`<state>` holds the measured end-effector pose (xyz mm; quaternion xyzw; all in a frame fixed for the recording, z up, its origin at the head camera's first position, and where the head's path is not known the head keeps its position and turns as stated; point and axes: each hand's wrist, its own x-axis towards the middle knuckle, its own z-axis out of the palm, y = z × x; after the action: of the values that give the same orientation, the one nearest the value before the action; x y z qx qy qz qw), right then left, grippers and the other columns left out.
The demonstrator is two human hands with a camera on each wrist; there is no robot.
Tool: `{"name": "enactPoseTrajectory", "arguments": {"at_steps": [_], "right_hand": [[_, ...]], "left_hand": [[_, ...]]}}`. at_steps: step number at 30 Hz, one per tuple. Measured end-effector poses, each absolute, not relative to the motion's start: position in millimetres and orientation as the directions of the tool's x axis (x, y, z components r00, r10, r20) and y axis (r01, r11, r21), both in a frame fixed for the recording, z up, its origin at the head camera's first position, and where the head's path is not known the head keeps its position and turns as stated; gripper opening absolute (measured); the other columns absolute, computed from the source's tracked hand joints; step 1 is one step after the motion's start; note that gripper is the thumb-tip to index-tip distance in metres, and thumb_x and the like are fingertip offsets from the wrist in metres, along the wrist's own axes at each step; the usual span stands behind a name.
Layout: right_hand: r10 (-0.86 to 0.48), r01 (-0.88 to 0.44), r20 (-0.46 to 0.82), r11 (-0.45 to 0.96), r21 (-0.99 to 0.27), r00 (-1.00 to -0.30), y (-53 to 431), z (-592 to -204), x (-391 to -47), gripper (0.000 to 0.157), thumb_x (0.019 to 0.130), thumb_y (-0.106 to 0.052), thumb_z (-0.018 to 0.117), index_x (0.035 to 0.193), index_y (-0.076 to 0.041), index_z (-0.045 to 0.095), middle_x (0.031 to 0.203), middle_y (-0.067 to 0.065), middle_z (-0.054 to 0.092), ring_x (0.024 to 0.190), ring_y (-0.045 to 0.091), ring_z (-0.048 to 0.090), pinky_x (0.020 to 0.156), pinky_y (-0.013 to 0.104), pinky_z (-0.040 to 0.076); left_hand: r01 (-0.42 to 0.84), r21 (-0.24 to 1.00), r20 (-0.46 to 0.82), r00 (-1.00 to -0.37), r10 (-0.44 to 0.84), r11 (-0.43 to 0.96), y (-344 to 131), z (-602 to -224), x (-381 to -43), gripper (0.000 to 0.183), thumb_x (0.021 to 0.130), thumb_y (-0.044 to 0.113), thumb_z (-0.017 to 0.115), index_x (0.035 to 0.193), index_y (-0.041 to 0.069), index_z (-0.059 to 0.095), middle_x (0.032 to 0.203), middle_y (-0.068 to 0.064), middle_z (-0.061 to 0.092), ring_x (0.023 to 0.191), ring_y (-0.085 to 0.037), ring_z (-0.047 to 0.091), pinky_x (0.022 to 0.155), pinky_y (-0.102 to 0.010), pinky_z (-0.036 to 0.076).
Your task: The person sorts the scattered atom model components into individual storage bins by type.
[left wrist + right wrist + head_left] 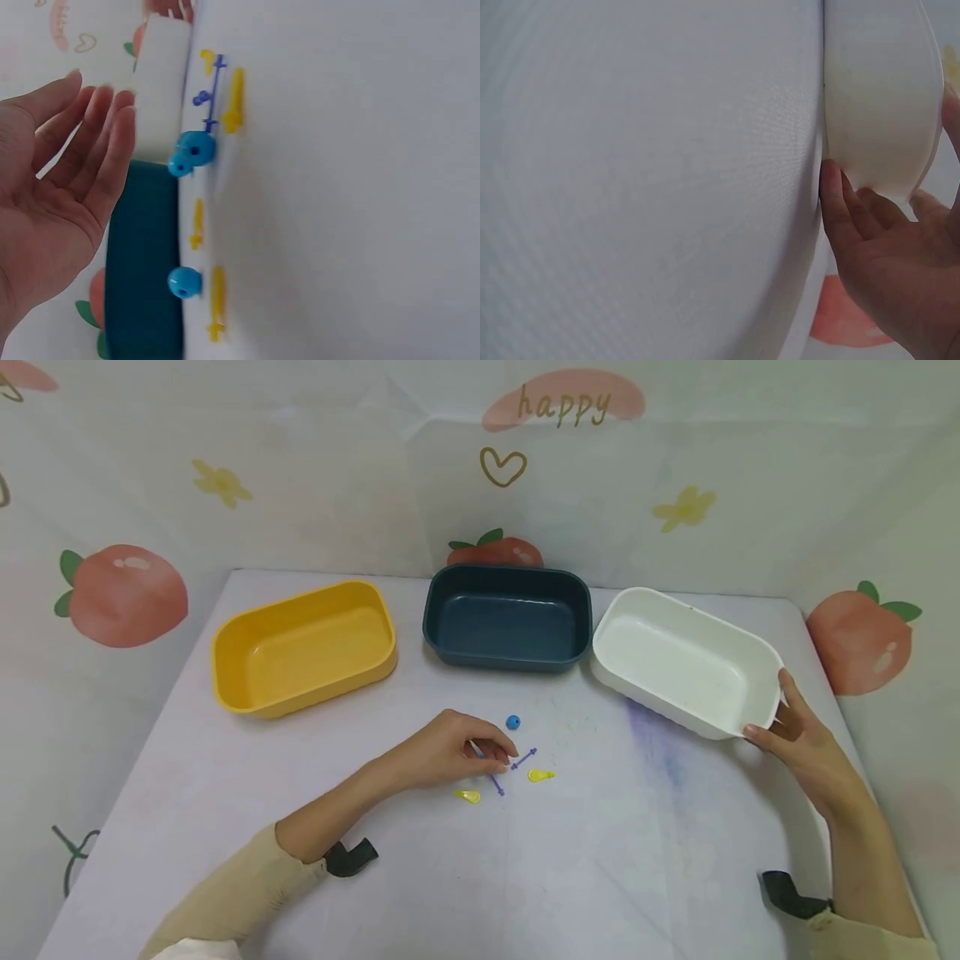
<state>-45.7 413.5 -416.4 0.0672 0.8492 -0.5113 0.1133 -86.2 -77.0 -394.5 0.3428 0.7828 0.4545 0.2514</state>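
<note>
My left hand (468,750) hovers over small plastic pieces on the table, fingers loosely bent and nothing held, as its empty palm (60,180) confirms in the left wrist view. Around it lie a blue bead (513,722), a purple rod with knobbed ends (524,759), a second purple rod (497,785) partly under the hand, and yellow drop-shaped pieces (541,775). More blue beads (184,283) and yellow pieces (217,300) appear in the left wrist view. At the right, my right hand (810,756) grips the end of a white basin (660,697), thumb at its rim, fingers against the end wall (877,150).
A yellow basin (322,689) stands at the back left. Between it and the white one is a dark blue basin (510,664), close beside the white one. A printed cloth (337,468) hangs behind the table (525,877).
</note>
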Motion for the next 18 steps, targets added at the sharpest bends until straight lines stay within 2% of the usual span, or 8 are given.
{"name": "enactPoseTrajectory", "arguments": {"at_steps": [3,7,14,18], "right_hand": [[0.009,0.237,-0.267,0.487,-0.841,-0.964,413,-415,-46,0.088,0.101,-0.018,0.058,0.152,-0.051,-0.005,0.166,0.007,0.003,0.142,0.021,0.032,0.089,0.004,0.038],[0.013,0.237,-0.266,0.495,-0.836,-0.964,412,-415,-46,0.088,0.101,-0.018,0.058,0.153,-0.05,-0.005,0.166,0.008,0.003,0.143,0.023,0.031,0.09,0.004,0.037],[0.009,0.24,-0.271,0.493,-0.836,-0.963,414,-417,-45,0.089,0.101,-0.016,0.057,0.153,-0.048,-0.007,0.166,0.011,0.001,0.145,0.025,0.028,0.093,0.004,0.035],[0.011,0.242,-0.274,0.498,-0.833,-0.962,413,-416,-45,0.089,0.101,-0.019,0.058,0.153,-0.049,-0.007,0.166,0.009,0.001,0.147,0.029,0.025,0.093,0.004,0.035]], "left_hand": [[0.269,0.899,-0.099,-0.644,0.759,0.345,-83,-401,-81,0.024,0.089,0.014,0.075,0.112,0.008,0.074,0.096,0.01,0.073,0.087,-0.004,0.067,0.079,-0.024,0.057],[0.237,0.908,-0.113,-0.653,0.749,0.344,-91,-408,-76,0.023,0.089,0.013,0.075,0.111,0.007,0.074,0.096,0.008,0.073,0.086,-0.005,0.068,0.079,-0.024,0.057],[0.231,0.881,-0.169,-0.663,0.73,0.413,-98,-416,-74,0.012,0.088,0.014,0.077,0.099,0.013,0.076,0.09,0.013,0.071,0.081,-0.005,0.066,0.077,-0.024,0.056],[0.221,0.867,-0.202,-0.664,0.72,0.447,-100,-420,-74,0.013,0.088,0.015,0.077,0.101,0.015,0.077,0.091,0.017,0.071,0.084,-0.005,0.065,0.079,-0.024,0.056]]}}
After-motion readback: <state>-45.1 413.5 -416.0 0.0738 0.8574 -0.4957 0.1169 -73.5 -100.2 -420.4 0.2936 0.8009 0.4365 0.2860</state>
